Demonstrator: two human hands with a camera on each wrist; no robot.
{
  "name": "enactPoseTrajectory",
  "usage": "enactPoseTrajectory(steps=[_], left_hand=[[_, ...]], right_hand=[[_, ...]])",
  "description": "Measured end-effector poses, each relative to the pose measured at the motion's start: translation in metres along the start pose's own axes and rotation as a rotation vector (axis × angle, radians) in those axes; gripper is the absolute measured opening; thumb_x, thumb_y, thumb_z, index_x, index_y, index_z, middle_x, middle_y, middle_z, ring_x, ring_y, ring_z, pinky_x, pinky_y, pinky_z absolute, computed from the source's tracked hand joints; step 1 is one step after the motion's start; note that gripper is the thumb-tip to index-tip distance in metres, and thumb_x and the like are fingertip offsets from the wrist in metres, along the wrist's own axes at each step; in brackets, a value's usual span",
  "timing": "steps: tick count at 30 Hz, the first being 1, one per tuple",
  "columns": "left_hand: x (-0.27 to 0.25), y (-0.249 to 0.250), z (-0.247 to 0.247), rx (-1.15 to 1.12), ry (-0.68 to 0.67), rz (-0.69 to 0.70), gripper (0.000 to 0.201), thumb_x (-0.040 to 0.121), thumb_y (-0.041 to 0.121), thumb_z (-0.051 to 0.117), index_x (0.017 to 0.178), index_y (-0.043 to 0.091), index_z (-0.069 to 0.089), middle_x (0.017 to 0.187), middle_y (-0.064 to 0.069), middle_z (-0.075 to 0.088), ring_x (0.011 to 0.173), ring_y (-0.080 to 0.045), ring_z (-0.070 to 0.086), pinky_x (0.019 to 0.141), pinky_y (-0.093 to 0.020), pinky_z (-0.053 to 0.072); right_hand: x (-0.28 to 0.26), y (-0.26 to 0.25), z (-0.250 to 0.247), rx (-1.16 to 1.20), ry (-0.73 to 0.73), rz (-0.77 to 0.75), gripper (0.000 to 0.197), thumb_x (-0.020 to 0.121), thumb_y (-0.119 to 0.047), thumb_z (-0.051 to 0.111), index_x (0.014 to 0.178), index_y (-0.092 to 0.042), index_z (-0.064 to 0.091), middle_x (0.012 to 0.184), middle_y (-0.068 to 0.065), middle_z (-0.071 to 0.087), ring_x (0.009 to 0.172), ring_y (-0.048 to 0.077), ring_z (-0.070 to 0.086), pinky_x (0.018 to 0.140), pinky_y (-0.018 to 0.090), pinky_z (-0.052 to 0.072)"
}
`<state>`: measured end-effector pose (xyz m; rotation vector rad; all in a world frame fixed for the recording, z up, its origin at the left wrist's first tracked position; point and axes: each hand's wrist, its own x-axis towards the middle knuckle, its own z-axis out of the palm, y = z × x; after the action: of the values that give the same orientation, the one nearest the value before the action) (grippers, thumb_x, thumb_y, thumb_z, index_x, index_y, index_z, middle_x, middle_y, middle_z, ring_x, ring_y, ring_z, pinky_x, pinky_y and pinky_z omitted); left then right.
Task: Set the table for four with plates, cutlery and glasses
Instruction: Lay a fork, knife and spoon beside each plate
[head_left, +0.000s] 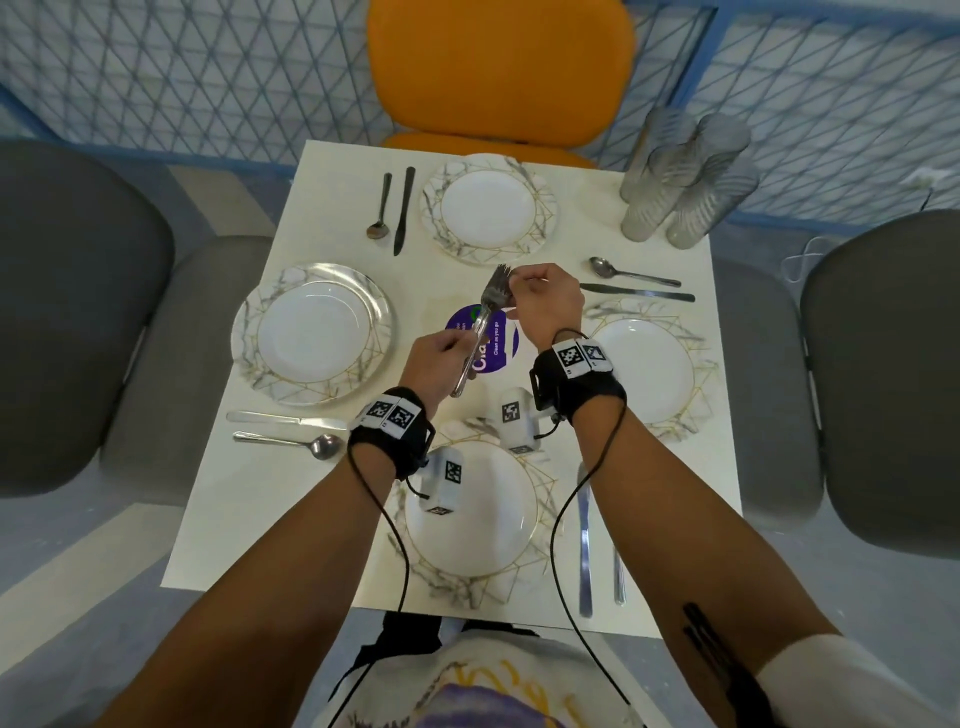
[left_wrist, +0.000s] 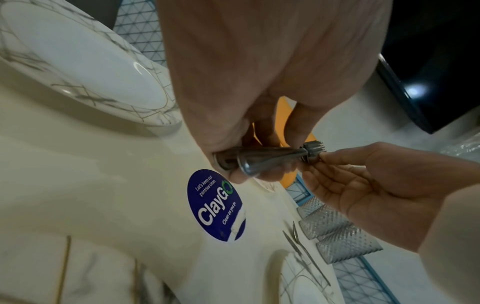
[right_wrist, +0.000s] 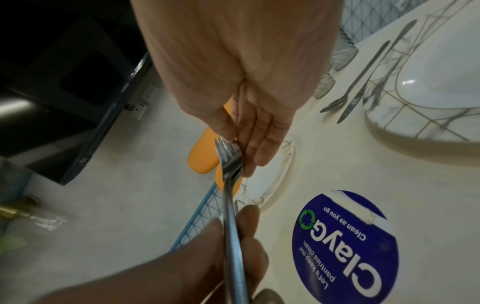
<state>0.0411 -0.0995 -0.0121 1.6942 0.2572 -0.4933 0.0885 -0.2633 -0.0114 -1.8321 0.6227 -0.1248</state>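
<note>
The left hand (head_left: 434, 364) gripped a bundle of forks (head_left: 483, 322) by the handles, fingers curled round them, while the right hand (head_left: 545, 304) pinched the tines end between thumb and fingertips (right_wrist: 255, 144). The bundle hung in the air just above a round blue sticker (head_left: 501, 345) at the middle of the white table (head_left: 249, 519), slanting from the left hand up and away toward the right. How many forks made up the bundle could not be told. Four marble-patterned plates ringed the sticker: the far plate (head_left: 488, 208) beyond it, the left plate (head_left: 311, 332) to its left, the right plate (head_left: 649, 369) to its right, and the near plate (head_left: 470, 525) on the person's side of it, partly hidden by the wrists. Each plate had a knife and spoon beside it: the far pair (head_left: 392, 210) lay left of the far plate, the left pair (head_left: 288, 431) on the near side of the left plate, the right pair (head_left: 636, 286) on the far side of the right plate, and the near pair (head_left: 587, 551) right of the near plate. A cluster of ribbed glasses (head_left: 685, 176) stood at the table's far right corner, well apart from the sticker. An orange chair (head_left: 501, 67) faced the far edge, with grey chairs (head_left: 72, 312) at either side.
</note>
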Motion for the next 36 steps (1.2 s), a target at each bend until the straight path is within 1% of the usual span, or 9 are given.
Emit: enactPoseTrajectory(steps=[4,8,13,17,20,23,27,31,36], left_hand=[[-0.018,-0.005,-0.004,0.023,0.032,0.007,0.026,0.103,0.032,0.060,0.101,0.009,0.074,0.071,-0.005,0.066,0.054,-0.009,0.058,0.046,-0.024,0.041],[-0.037,-0.007,-0.016,-0.014,0.098,-0.001,0.027,0.102,0.032,0.064,0.096,0.006,0.071,0.066,-0.006,0.065,0.040,-0.002,0.050,0.041,-0.016,0.037],[-0.065,-0.022,-0.041,-0.096,0.102,0.012,0.016,0.097,0.020,0.068,0.088,0.007,0.071,0.052,0.001,0.050,0.047,-0.013,0.041,0.046,-0.022,0.033],[-0.086,-0.052,-0.069,-0.133,0.173,-0.035,0.002,0.093,0.013,0.072,0.093,0.011,0.072,0.060,-0.003,0.052,0.048,-0.014,0.038,0.043,-0.020,0.030],[-0.103,-0.080,-0.088,-0.151,0.230,-0.066,0.016,0.089,0.006,0.076,0.104,0.005,0.071,0.072,-0.003,0.064,0.053,-0.012,0.049,0.044,-0.017,0.036],[-0.117,-0.108,-0.104,-0.089,0.295,-0.065,0.015,0.084,0.005,0.081,0.095,0.008,0.072,0.077,-0.003,0.069,0.058,-0.012,0.057,0.053,-0.016,0.043],[-0.130,-0.140,-0.118,0.076,0.348,-0.119,0.011,0.080,0.016,0.085,0.088,0.017,0.077,0.069,0.001,0.073,0.061,-0.012,0.063,0.070,-0.023,0.050],[-0.144,-0.161,-0.122,0.217,0.359,-0.165,0.004,0.081,0.024,0.082,0.082,0.023,0.079,0.073,0.004,0.076,0.069,-0.011,0.066,0.070,-0.021,0.049],[-0.152,-0.173,-0.122,0.276,0.390,-0.259,0.007,0.081,0.021,0.078,0.074,0.018,0.076,0.074,0.003,0.076,0.071,-0.014,0.067,0.066,-0.023,0.048]], right_hand=[[-0.021,-0.010,-0.005,-0.036,0.020,-0.066,0.010,0.084,-0.026,0.068,0.090,-0.019,0.073,0.084,-0.008,0.074,0.077,0.017,0.073,0.078,0.041,0.062],[-0.034,-0.011,-0.004,-0.033,0.002,-0.094,0.005,0.082,-0.025,0.066,0.083,-0.023,0.070,0.079,-0.007,0.074,0.073,0.020,0.074,0.078,0.044,0.061],[-0.053,-0.011,0.011,-0.009,-0.061,-0.097,0.008,0.082,-0.021,0.068,0.080,-0.028,0.067,0.082,-0.002,0.075,0.072,0.024,0.074,0.076,0.045,0.062],[-0.077,-0.005,0.035,0.057,-0.176,-0.067,0.016,0.086,-0.002,0.062,0.097,-0.012,0.069,0.084,0.019,0.072,0.063,0.032,0.071,0.063,0.043,0.063],[-0.093,0.006,0.058,0.014,-0.245,-0.060,0.019,0.086,0.003,0.059,0.096,-0.008,0.070,0.079,0.014,0.068,0.060,0.029,0.070,0.061,0.047,0.063],[-0.105,0.022,0.085,-0.113,-0.282,-0.107,0.016,0.082,-0.004,0.065,0.088,-0.017,0.072,0.080,0.006,0.072,0.069,0.028,0.072,0.069,0.047,0.062],[-0.120,0.038,0.106,-0.320,-0.364,-0.155,0.008,0.081,-0.011,0.074,0.087,-0.016,0.075,0.085,0.005,0.077,0.077,0.014,0.069,0.085,0.032,0.057],[-0.134,0.050,0.119,-0.578,-0.428,-0.148,0.012,0.081,-0.021,0.070,0.079,-0.033,0.072,0.094,-0.007,0.075,0.095,0.019,0.069,0.093,0.041,0.054],[-0.145,0.052,0.126,-0.847,-0.468,-0.241,0.015,0.090,-0.023,0.061,0.090,-0.031,0.074,0.107,-0.009,0.070,0.105,0.020,0.060,0.098,0.040,0.038]])
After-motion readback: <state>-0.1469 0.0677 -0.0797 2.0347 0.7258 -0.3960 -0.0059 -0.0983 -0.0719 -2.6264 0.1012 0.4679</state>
